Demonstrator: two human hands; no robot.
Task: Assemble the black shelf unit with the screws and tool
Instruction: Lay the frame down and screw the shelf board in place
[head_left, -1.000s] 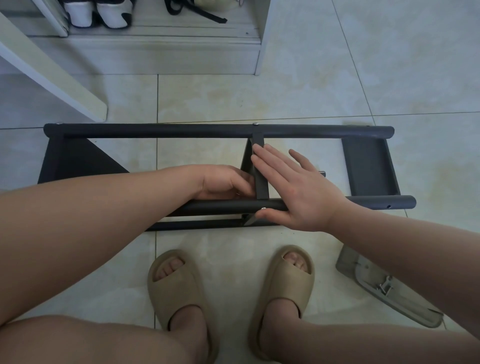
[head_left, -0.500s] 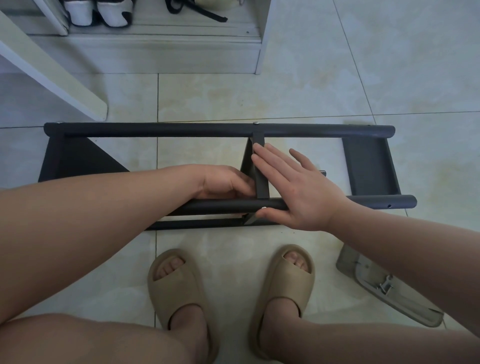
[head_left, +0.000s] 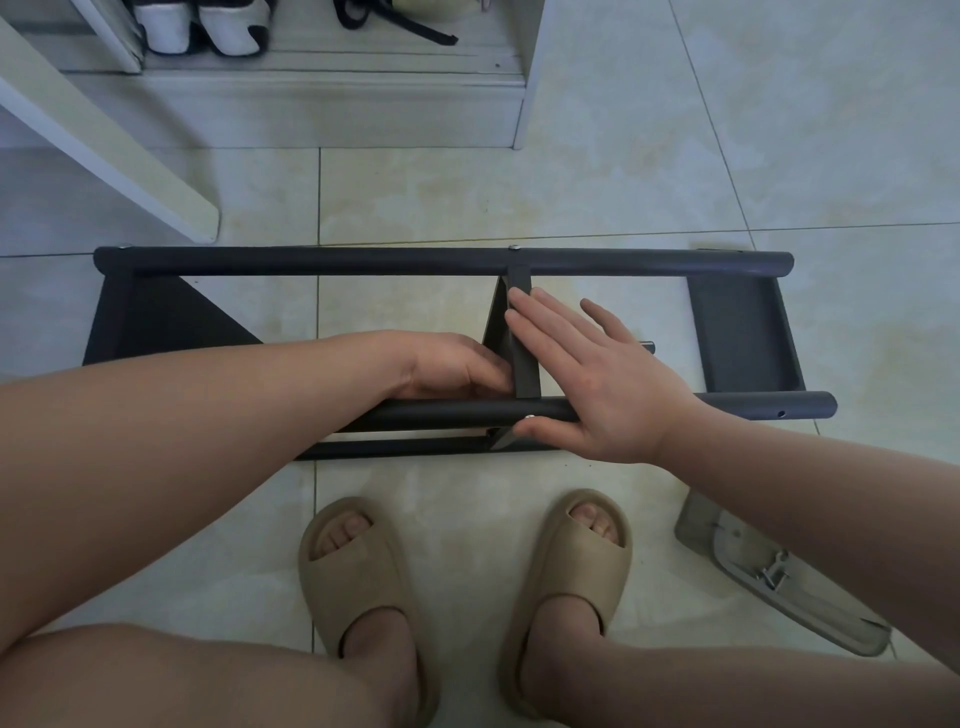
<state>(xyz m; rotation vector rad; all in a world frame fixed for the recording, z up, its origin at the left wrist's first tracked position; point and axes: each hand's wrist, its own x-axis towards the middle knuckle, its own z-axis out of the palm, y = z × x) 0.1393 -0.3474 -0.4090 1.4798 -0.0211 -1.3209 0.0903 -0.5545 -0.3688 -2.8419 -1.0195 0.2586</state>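
Our right hand (head_left: 597, 384), grip spread flat, rests on the black shelf unit (head_left: 363, 261) of round matte tubes; left hand (head_left: 452, 366) grip indiscernible.

the black shelf frame (head_left: 363, 260) lies on the floor (head_left: 597, 197), with open gaps between its two long tubes. the left hand (head_left: 457, 364) and right hand (head_left: 597, 379) flank the middle crossbar (head_left: 522, 358), blocking both its sides. a white board (head_left: 130, 156) crowds the frame's far left corner. a grey case (head_left: 779, 577) lies at near right. bare tile lies beyond the far tube.
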